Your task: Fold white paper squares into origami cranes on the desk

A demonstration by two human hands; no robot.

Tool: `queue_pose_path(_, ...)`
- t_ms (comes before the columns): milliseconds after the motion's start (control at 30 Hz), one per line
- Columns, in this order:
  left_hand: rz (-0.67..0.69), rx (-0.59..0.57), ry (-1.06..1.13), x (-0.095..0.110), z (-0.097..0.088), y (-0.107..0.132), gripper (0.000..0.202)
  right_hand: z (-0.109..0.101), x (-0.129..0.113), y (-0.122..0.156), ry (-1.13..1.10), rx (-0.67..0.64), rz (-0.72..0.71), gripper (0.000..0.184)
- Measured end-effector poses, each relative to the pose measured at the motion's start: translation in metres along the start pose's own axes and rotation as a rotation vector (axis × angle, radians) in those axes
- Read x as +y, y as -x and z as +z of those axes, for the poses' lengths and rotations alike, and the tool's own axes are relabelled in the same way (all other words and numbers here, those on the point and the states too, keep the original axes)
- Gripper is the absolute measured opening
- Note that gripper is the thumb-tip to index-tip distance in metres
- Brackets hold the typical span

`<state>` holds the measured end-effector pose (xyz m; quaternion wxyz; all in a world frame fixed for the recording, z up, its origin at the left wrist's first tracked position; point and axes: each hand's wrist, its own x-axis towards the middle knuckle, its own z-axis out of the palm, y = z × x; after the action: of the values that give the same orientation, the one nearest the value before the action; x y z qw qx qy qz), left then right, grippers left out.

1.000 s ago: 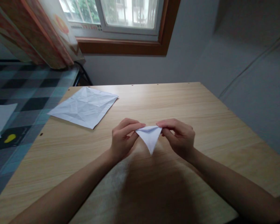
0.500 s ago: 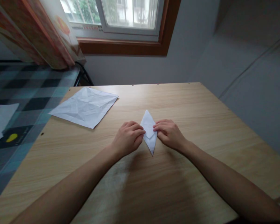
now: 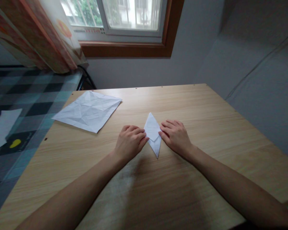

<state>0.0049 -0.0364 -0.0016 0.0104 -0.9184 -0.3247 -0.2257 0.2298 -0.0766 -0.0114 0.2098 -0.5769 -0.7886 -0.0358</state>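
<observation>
A white sheet of paper folded into a narrow diamond (image 3: 152, 127) lies on the wooden table, one point toward the window and one toward me. A V-shaped flap edge crosses its lower half. At its left edge my left hand (image 3: 130, 140) is closed, thumb and forefinger gripping the paper. My right hand (image 3: 175, 134) holds the opposite edge between thumb and fingertips, its other fingers bent over the table. The fingertips hide small parts of both side corners.
A creased, unfolded white sheet (image 3: 90, 110) lies at the table's far left. Beside the wooden table (image 3: 206, 179), a checked cloth (image 3: 36, 105) carries white paper (image 3: 7, 126) and a dark item with a yellow mark (image 3: 15, 143). A wall and window stand behind.
My right hand's fingers have drawn slightly outward to the paper's right edge, and the left fingers have shifted a little left, uncovering more of it. The view has tilted slightly.
</observation>
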Motion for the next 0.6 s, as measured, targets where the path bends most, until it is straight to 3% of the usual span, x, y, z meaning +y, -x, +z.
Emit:
queue_pose_path(233, -0.175, 0.037, 0.062, -0.007, 0.003, -0.002, 0.015, 0.008, 0.003, -0.004, -0.161, 0.003, 0.147, 0.033)
queue_pose_path(367, -0.284, -0.005, 0.084, -0.01, 0.004, -0.005, 0.035, 0.009, 0.005, -0.007, -0.298, -0.016, 0.154, 0.025)
queue_pose_path(500, -0.314, -0.048, 0.134, -0.012, 0.004, -0.007, 0.029, 0.011, 0.007, -0.009, -0.314, 0.012, 0.232, 0.036)
queue_pose_path(600, -0.309, -0.04, 0.161, -0.013, 0.005, -0.008, 0.026, 0.012, 0.007, -0.01, -0.331, 0.003, 0.243, 0.027)
